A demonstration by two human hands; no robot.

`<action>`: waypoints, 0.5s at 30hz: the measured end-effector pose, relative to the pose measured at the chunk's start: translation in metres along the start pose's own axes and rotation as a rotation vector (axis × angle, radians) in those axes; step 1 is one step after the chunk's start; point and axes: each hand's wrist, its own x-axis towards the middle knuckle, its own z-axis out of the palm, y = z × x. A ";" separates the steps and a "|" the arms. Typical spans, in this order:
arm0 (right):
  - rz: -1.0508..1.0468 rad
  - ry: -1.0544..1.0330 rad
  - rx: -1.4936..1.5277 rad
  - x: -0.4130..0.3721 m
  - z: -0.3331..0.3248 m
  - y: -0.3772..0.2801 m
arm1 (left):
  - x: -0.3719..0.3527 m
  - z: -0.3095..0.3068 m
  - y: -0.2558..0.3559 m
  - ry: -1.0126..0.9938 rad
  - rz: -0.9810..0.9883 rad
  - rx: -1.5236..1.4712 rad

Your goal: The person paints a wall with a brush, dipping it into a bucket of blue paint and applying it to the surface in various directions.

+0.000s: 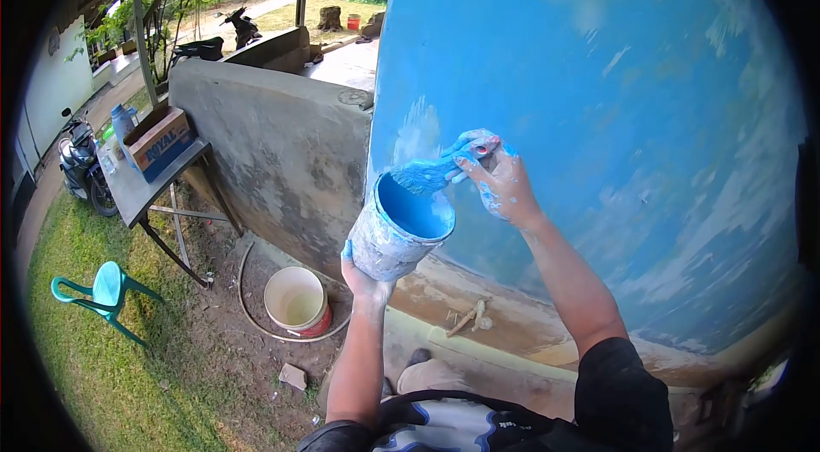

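My left hand (pixel 367 278) grips a paint-smeared bucket (pixel 389 244) from below and the side, tilting its mouth up toward me. Blue paint (pixel 410 206) shows inside it. In my right hand (pixel 504 183) is a paintbrush (pixel 474 147), its handle pinched between thumb and fingers. The blue-soaked bristles (pixel 423 177) hang over the bucket's far rim. Blue and white paint covers parts of my right fingers. Behind both hands stands a wall (pixel 598 102) coated in streaky blue with paler patches.
A white bucket (pixel 295 290) stands on the ground at left, beside a hose (pixel 245 294). A low grey wall (pixel 265 136) runs behind a table (pixel 162 191) carrying a cardboard box (pixel 162 144). A green chair (pixel 108 290) sits on the grass. A tap-like fixture (pixel 480 315) is low on the painted wall.
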 end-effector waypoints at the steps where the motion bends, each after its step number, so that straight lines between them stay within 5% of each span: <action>1: 0.022 0.045 0.015 0.005 -0.001 -0.011 | 0.006 -0.001 0.001 -0.030 -0.012 -0.008; 12: 0.003 0.213 -0.340 0.061 -0.001 0.046 | 0.037 -0.031 0.000 -0.044 0.046 -0.035; 14: -0.752 0.049 -1.332 0.078 -0.008 0.094 | 0.037 -0.048 -0.001 0.003 0.081 -0.092; 15: -0.727 -0.010 -1.194 0.089 -0.005 0.114 | 0.032 -0.049 0.000 0.011 0.083 -0.092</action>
